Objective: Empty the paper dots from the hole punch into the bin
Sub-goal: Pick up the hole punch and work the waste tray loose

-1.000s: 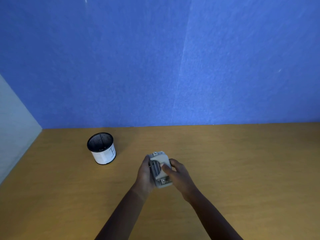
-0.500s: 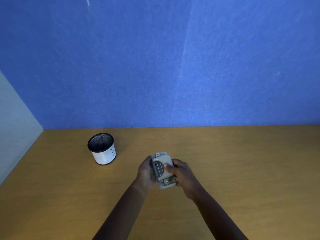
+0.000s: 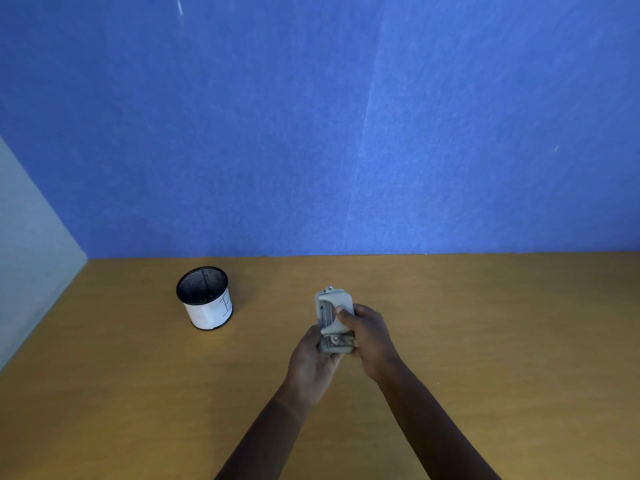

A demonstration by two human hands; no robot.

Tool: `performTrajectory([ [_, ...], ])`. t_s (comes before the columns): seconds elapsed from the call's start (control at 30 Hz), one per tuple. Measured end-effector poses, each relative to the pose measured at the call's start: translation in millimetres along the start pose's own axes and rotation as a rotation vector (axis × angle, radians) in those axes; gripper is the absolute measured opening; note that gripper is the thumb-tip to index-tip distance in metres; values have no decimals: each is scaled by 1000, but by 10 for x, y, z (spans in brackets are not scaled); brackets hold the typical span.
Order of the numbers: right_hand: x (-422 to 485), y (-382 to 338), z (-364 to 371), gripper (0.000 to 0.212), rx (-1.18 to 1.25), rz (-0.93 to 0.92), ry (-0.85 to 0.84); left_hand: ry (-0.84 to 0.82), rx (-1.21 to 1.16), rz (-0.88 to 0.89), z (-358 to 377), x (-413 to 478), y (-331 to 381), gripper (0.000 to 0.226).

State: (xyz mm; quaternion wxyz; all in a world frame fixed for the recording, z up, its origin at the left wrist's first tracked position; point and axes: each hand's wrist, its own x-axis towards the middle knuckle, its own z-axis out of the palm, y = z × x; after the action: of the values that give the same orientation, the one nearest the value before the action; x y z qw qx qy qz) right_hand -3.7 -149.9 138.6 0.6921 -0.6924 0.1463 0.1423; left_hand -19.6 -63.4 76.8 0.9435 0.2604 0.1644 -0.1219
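The right hand (image 3: 369, 336) wraps its fingers round the right side of the hole punch (image 3: 334, 318), with the thumb laid across the grey handle near its middle. The left hand (image 3: 313, 362) cups the near lower end from the left and beneath, fingers curled against the base; their tips are hidden behind the body. Both hands hold the punch above the wooden desk (image 3: 485, 323), roughly at the centre of the view.

The hole punch is pale grey, with a rounded lever arching over a metal frame. It is held lengthwise, pointing away from the person. A small silvery rivet or pin shows at its far end and another near the close end.

To the left and well apart stands the bin (image 3: 205, 297), a small upright round container with a black mesh rim and a white paper label carrying a black mark. A blue wall (image 3: 311, 133) rises behind the desk.
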Motion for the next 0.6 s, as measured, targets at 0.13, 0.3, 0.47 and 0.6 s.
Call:
performTrajectory([
  [0.13, 19, -19, 45, 27, 4, -8, 61, 6, -77, 71, -36, -30, -77, 32],
  [0.3, 42, -36, 77, 26, 3, 2, 62, 56, -129, 74, -11, -35, -40, 34],
  [0.47, 58, -64, 82, 28, 25, 21, 52, 82, -142, 70, 3, -52, -8, 34],
  [0.6, 66, -82, 53, 27, 58, 54, 23, 71, -154, 71, -25, -44, -2, 35],
])
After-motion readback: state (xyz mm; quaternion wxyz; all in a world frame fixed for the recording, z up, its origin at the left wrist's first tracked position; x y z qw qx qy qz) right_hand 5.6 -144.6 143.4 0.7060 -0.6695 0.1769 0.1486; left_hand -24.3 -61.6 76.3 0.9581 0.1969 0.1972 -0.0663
